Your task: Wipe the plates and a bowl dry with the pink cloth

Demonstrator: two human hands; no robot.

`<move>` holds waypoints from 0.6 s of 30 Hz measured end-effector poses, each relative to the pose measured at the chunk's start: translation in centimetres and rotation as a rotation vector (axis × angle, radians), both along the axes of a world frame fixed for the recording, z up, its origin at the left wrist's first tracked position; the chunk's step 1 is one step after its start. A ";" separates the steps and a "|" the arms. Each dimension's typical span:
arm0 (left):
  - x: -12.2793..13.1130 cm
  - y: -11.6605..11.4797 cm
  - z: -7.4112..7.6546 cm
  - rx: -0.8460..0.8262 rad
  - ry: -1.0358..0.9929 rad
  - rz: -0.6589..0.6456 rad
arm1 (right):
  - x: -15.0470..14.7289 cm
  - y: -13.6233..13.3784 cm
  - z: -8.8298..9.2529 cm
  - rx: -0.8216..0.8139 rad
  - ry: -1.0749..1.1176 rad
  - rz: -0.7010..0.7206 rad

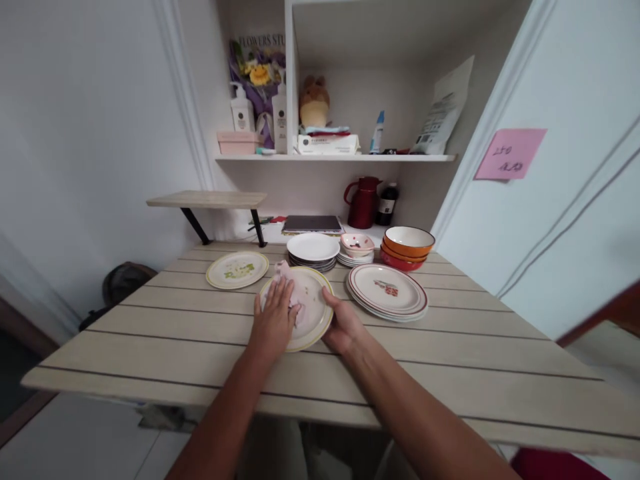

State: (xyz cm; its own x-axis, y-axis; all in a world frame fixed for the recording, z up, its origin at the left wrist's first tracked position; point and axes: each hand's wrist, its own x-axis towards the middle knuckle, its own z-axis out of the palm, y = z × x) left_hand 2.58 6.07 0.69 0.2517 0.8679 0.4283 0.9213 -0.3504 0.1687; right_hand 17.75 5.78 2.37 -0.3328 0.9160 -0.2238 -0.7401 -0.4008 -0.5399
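A cream plate (317, 317) with a yellow rim is held tilted up a little at the middle of the table. On its right edge my right hand (345, 325) is closed, thumb on top of the rim and fingers underneath. My left hand (273, 319) lies over a pale pink cloth (299, 291), pressing it to the plate's face. The cloth bunches out beyond the fingertips and by the thumb. It covers part of the plate's print. Left of this plate, a matching plate (237, 270) with a green pattern lies flat.
To the right are stacked red-rimmed plates (387, 290). Behind stand white plates (313, 247), a small pink bowl (357, 245) on saucers, and orange and red bowls (409, 243). A raised wooden shelf (207, 199), laptop (311, 224), red jug (364, 203) and dark bottle (387, 204) line the back.
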 end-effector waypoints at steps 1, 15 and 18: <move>0.0 0.1 0.0 0.003 -0.010 0.004 | 0.1 0.1 0.0 0.000 0.001 0.004; 0.2 0.1 0.4 -0.082 -0.060 0.000 | 0.8 0.4 -0.1 -0.010 -0.031 0.007; 0.1 0.2 0.3 -0.095 -0.066 0.000 | 0.7 0.4 0.0 -0.021 -0.040 -0.005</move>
